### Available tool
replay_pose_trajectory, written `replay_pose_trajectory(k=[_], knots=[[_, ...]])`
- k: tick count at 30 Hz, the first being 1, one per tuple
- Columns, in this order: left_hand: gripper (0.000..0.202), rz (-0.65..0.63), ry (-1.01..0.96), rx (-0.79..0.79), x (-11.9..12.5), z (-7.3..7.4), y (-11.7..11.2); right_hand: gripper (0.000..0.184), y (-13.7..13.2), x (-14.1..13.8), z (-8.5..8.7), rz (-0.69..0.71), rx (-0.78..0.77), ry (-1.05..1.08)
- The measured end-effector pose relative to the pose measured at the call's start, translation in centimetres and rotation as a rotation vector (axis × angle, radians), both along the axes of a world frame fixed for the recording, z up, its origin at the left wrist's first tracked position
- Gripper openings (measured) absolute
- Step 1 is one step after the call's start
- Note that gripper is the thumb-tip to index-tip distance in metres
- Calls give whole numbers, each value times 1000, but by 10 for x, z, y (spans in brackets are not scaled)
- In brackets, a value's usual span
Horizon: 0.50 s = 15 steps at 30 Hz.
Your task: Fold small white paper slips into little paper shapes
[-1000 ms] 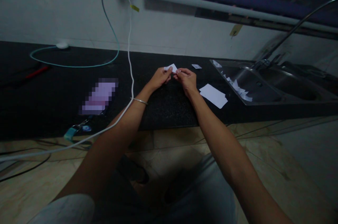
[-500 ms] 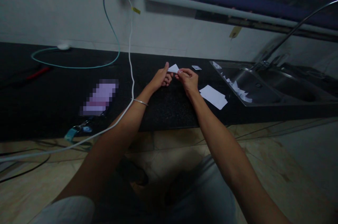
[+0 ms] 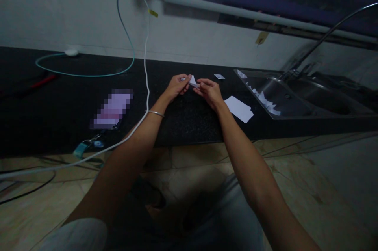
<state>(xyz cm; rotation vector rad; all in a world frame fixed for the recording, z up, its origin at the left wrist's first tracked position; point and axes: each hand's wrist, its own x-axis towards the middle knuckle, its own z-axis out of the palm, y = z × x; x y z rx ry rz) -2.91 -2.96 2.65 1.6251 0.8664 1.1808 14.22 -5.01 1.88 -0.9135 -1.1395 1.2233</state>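
Change: half a second earlier the left thumb stood up off the paper, and the right hand alone carried it; now the left hand (image 3: 176, 84) has closed back onto the small paper piece (image 3: 193, 81), which shows narrower and more pointed. This suggests a fold being pressed in.
Left hand: fingers curled in, tips pinching the piece's left edge; a thin bracelet (image 3: 156, 114) on the wrist.
Right hand (image 3: 209, 90): nearly closed, thumb and forefinger gripping the right edge.
Paper piece: centre of the frame, between both hands, held just above the black counter (image 3: 189, 125).
Around: white sheets (image 3: 239, 109) lie just right of the right hand; a small scrap (image 3: 219, 76) lies beyond; the sink (image 3: 295, 105) at right holds paper scraps (image 3: 265, 99); a white cable (image 3: 146, 69) crosses the left forearm.
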Motion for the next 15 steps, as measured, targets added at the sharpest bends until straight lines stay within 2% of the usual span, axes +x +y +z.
replay_pose_trajectory(k=[10, 15], knots=[[32, 30, -22, -26, 0, -2, 4, 23, -12, -4, 6, 29, -47, -60], [28, 53, -45, -62, 2, 0, 4, 28, -15, -4, 9, 60, -49, -38]])
